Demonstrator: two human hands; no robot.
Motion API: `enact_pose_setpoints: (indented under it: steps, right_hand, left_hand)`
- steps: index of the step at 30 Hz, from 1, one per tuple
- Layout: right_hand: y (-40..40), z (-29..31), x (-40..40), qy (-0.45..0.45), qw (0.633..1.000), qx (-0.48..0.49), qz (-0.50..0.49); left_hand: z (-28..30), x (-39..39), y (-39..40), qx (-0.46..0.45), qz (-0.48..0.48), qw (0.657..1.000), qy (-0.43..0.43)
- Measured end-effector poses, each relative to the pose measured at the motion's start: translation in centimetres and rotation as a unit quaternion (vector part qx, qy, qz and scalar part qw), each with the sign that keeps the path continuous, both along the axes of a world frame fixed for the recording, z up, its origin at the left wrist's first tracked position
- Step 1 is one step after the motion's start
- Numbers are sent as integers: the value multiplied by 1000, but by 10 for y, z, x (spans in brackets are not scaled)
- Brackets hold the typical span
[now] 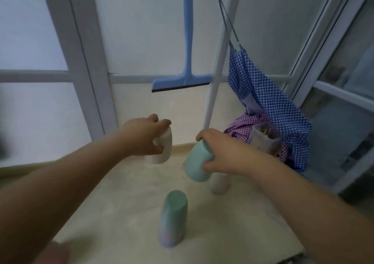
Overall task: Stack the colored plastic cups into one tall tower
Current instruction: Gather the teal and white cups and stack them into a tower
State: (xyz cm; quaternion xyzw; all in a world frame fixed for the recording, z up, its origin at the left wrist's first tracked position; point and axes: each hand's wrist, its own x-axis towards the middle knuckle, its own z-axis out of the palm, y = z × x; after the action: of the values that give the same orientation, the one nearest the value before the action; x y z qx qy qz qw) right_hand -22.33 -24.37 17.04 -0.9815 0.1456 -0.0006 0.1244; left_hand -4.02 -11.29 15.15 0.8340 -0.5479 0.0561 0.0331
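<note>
two hands [141, 138] [224, 152] grip unmarked white cup [164, 150], green cup [197, 162].

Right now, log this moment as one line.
left hand: grips white cup | right hand: holds green cup tilted, lifted | stack: standing on table, untouched

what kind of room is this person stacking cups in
Probably a home utility corner or enclosed balcony: a blue squeegee hangs on the wall, checked cloths drape from a pole, and framed glass panels surround it.
</note>
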Motion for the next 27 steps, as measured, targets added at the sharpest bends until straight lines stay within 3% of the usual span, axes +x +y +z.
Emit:
enact_pose_setpoints:
  steps: [7,18,27]
  right_hand:
    - [36,18,1,46,996,-19,76]
    - [61,-68,9,126,984,-20,123]
    - [43,-75,0,91,989,27,111]
  left_hand:
    - [26,-33,60,-9,58,998,-7]
    - [13,-62,96,-10,89,996,9]
    - [19,-71,81,-28,76,996,25]
